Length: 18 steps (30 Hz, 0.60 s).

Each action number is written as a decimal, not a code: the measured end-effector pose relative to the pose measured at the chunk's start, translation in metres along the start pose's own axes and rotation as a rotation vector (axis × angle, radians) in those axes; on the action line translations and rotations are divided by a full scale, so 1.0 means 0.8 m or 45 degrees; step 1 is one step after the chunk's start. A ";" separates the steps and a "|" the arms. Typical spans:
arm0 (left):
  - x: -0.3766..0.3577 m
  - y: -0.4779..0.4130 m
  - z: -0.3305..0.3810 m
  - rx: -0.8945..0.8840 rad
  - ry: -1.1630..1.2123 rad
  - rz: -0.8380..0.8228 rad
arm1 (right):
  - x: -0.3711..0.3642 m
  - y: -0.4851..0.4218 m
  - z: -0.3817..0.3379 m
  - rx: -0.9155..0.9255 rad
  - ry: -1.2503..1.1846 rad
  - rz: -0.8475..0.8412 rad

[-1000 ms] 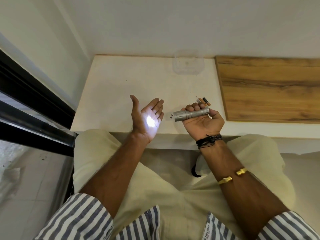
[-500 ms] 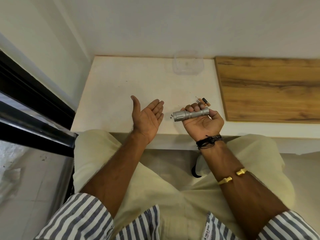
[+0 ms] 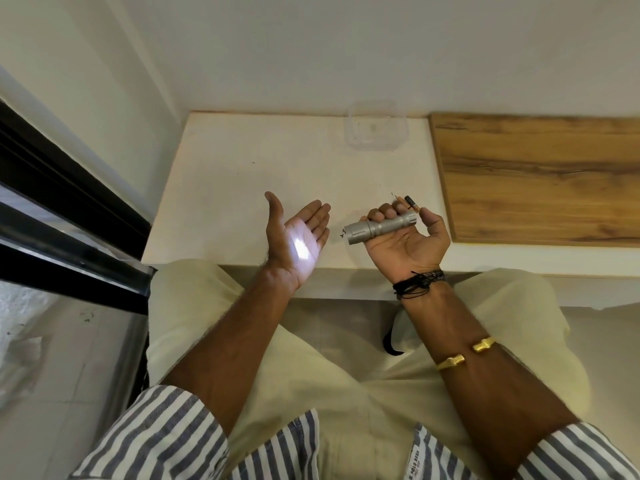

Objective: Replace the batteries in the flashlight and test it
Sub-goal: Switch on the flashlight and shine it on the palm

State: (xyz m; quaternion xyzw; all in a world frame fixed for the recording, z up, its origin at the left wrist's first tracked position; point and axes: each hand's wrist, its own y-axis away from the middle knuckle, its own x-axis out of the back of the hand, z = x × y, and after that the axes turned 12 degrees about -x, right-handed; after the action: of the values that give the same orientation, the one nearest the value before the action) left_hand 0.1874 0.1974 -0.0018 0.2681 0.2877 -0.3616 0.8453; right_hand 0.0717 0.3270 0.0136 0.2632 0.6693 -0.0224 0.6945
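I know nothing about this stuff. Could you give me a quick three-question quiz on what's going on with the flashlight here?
1. True or false: the flashlight is lit and throws a bright spot on the palm of the left hand.
2. The right hand holds: A) a battery B) the flashlight C) nothing.
3. What stands at the far edge of the table, by the wall?

Key: 1 true. 2 B. 3 a clear plastic container.

The flashlight (image 3: 381, 228), dark a moment ago, again throws a bright spot onto the left hand (image 3: 298, 244).
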 end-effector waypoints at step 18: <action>0.006 -0.007 0.005 -0.220 -0.145 0.302 | -0.002 -0.011 -0.002 1.086 1.382 0.409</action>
State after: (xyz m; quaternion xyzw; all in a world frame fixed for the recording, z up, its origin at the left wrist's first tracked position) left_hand 0.1867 0.1892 -0.0033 0.2054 0.2356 -0.2480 0.9170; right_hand 0.0667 0.3191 0.0125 0.5817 0.8067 -0.0453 0.0939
